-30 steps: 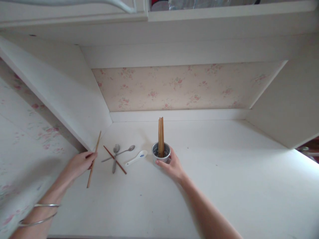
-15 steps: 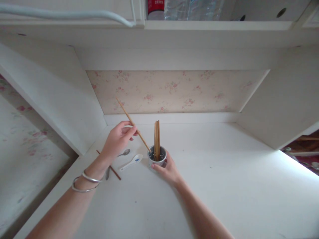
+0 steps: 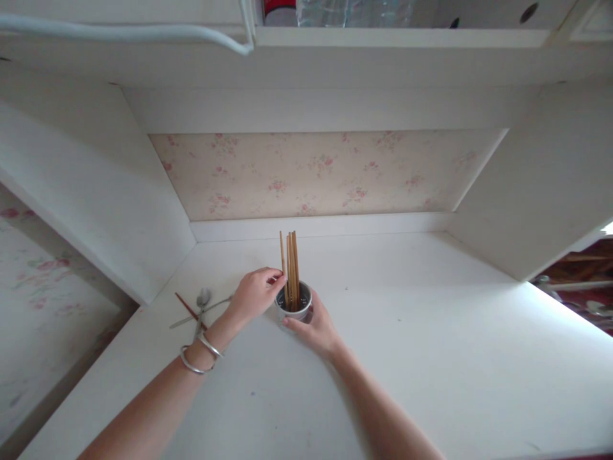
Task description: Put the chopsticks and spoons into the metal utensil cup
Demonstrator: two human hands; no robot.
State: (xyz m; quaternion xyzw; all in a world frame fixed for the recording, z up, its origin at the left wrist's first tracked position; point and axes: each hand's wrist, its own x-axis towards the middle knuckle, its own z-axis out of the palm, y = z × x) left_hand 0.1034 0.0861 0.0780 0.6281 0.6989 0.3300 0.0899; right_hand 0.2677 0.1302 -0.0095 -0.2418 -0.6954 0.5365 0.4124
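Observation:
A small round metal cup [image 3: 300,305] stands on the white counter [image 3: 407,345] with several wooden chopsticks [image 3: 291,265] upright in it. My right hand [image 3: 313,327] is wrapped round the cup's near side. My left hand [image 3: 253,295], with two metal bangles at the wrist, pinches the leftmost chopstick [image 3: 282,255], which stands in the cup. To the left lie a dark red chopstick [image 3: 188,308] and two metal spoons [image 3: 201,305] crossed on the counter. My left hand hides the white ceramic spoon.
The counter sits in a white alcove with a floral back wall [image 3: 325,172], slanted side panels [image 3: 96,198] left and right, and a shelf [image 3: 383,38] above holding bottles. A white hose [image 3: 119,32] runs along the top left.
My left hand lifted a chopstick from the counter, carried it right, and stood it in the cup among the others. My right hand stayed on the cup.

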